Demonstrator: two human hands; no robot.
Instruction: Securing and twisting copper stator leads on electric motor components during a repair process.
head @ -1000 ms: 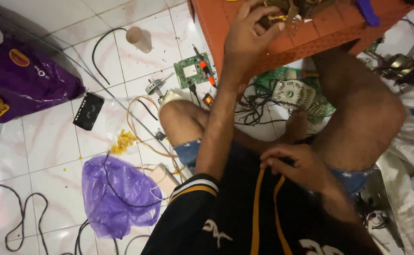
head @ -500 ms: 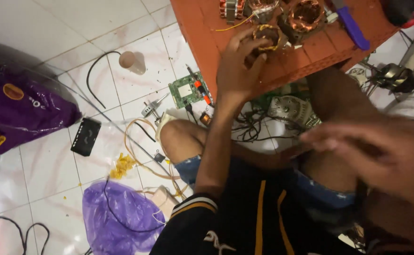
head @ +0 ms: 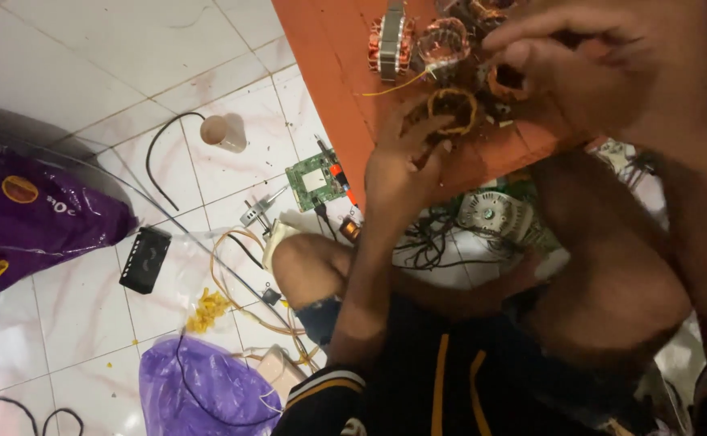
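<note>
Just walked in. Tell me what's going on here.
A person sits on the white tiled floor at a low orange wooden table. The left hand grips a round copper wire coil on the table, and the right hand reaches over the other copper windings. A green circuit board lies on the floor nearby.

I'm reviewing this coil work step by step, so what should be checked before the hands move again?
1. Left hand touching the copper coil ring: ok.
2. Right hand on the coils beside it: ok, exact grip cannot tell.
3. Coil ring resting on the orange board: ok.
4. Motor stator upright on the board, apart from both hands: ok.
5. Floor by the knee free of clutter: not ok, green circuit board and tangled wires lie there.
</note>
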